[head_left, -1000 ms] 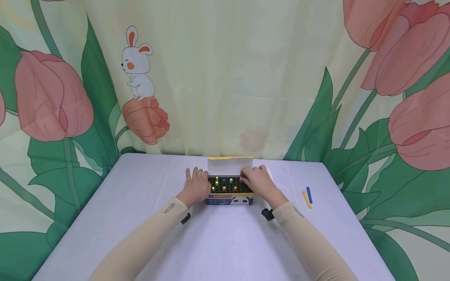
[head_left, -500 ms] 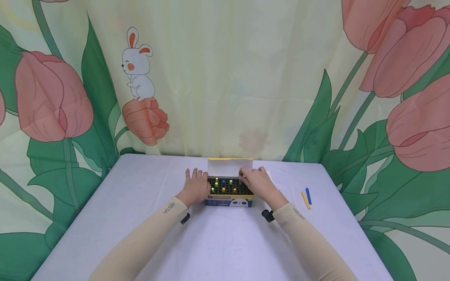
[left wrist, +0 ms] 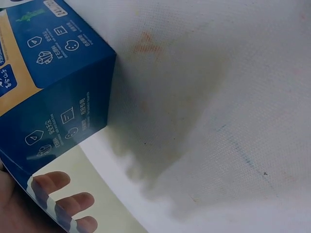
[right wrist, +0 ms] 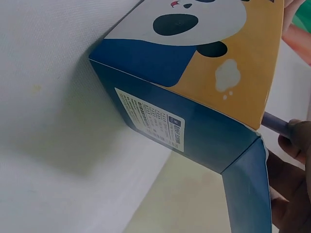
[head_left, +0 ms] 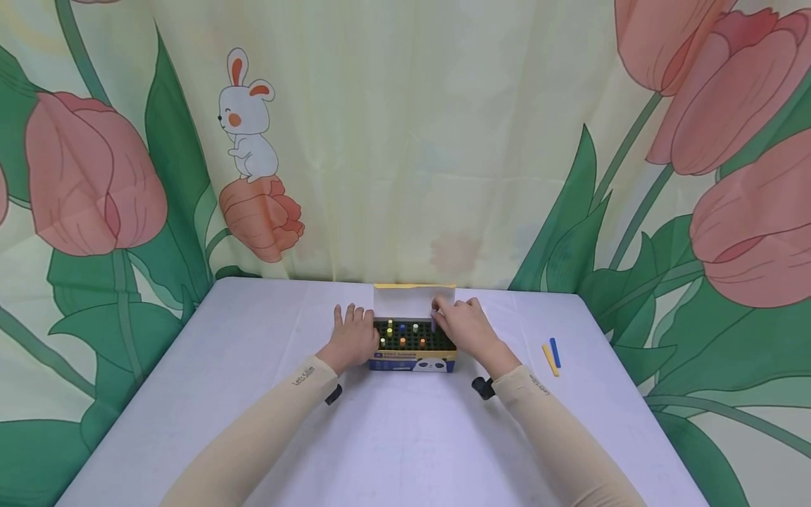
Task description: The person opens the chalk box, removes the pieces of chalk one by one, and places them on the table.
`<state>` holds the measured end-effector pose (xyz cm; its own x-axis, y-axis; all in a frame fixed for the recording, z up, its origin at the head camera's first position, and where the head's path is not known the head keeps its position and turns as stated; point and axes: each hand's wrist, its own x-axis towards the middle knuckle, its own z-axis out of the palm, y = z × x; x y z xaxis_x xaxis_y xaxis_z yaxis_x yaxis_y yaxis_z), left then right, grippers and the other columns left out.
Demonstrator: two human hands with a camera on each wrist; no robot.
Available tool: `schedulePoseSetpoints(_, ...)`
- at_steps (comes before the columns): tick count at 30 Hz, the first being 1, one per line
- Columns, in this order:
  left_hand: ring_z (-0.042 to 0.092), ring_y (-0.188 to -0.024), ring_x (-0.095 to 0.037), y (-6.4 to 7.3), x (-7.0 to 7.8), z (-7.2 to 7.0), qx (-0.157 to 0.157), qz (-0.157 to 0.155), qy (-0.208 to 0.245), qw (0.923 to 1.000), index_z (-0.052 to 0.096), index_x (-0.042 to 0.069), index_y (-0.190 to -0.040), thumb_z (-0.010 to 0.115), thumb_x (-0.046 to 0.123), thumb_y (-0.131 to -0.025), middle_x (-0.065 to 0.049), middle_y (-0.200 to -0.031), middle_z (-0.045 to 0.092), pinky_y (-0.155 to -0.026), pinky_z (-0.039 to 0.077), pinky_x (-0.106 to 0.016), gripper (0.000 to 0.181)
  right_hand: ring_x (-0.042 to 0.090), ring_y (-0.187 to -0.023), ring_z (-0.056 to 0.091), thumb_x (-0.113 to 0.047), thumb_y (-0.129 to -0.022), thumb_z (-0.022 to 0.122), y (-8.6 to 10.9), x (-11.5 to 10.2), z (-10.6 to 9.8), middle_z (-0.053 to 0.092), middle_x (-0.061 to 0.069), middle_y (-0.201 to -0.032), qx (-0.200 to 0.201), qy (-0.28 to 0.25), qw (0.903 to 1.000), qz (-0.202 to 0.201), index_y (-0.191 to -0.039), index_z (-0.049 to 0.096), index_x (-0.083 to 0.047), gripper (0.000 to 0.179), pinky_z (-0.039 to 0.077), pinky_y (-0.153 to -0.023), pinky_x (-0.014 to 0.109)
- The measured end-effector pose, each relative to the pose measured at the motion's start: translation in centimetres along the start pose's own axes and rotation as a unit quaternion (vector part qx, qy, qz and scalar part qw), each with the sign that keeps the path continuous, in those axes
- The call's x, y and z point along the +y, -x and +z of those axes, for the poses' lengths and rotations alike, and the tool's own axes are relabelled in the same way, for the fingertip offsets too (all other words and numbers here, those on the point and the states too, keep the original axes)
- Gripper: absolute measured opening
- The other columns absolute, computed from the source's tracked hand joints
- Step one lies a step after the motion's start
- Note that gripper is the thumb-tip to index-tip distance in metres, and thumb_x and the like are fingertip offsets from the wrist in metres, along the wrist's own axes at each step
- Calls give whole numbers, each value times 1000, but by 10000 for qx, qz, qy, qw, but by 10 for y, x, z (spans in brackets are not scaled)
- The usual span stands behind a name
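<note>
Head view: the purple stick (head_left: pixel 434 323) stands nearly upright at the rear right part of the panda-printed box (head_left: pixel 395 364), its lower end at the black perforated tray (head_left: pixel 437 343) inside that box. The step in hand is judged to be handling this stick at one tray hole; whether it is being seated or drawn out cannot be determined from its pose. Either direction calls for a light, steady pinch, with the stick kept in line with its hole and the box braced against tipping.

Right hand (head_left: pixel 465 326): pinches the stick's upper end between thumb and fingers, reaching in over the box's right end; the right wrist view shows the same pinch beyond the box edge. Left hand (head_left: pixel 353 338): rests against the box's left end, fingers extended and spread, presumably as a brace; whether the thumb hooks over the rim is unclear. Both forearms slope in from the near side of the box.

Seven other coloured stick ends show in the tray, left of the right hand. The lid flap (head_left: pixel 415 300) stands raised behind the box. Well right of the box, a yellow stick (head_left: pixel 550 360) and a blue stick (head_left: pixel 555 353) lie side by side on the worktop (head_left: pixel 405 436).
</note>
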<state>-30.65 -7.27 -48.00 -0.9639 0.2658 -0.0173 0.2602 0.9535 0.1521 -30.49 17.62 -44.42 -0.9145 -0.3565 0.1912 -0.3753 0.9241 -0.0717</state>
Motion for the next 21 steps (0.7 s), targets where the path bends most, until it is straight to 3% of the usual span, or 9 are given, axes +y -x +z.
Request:
schedulePoseSetpoints(9, 23, -154, -46, -2, -1, 1, -30, -12, -13, 10000, 42, -4, -149, 31, 26, -107, -28, -157, 39, -125, 5, -66, 52, 15, -86, 72, -29, -105, 61, -2, 0, -4, 76, -3, -94, 940, -192, 9952, -218, -112, 65, -14, 18, 42, -102, 57)
schedulePoseSetpoints(21, 27, -152, -47, 2, -2, 1, 134, 26, 87, 9999, 46, -2, -146, 32, 26, -107, -28, -154, 42, -124, 7, -67, 50, 14, -75, 69, -24, -103, 61, -4, 8, -9, 74, -3, -84, 1778, -196, 9838, -152, -111, 67, -11, 16, 45, -98, 55)
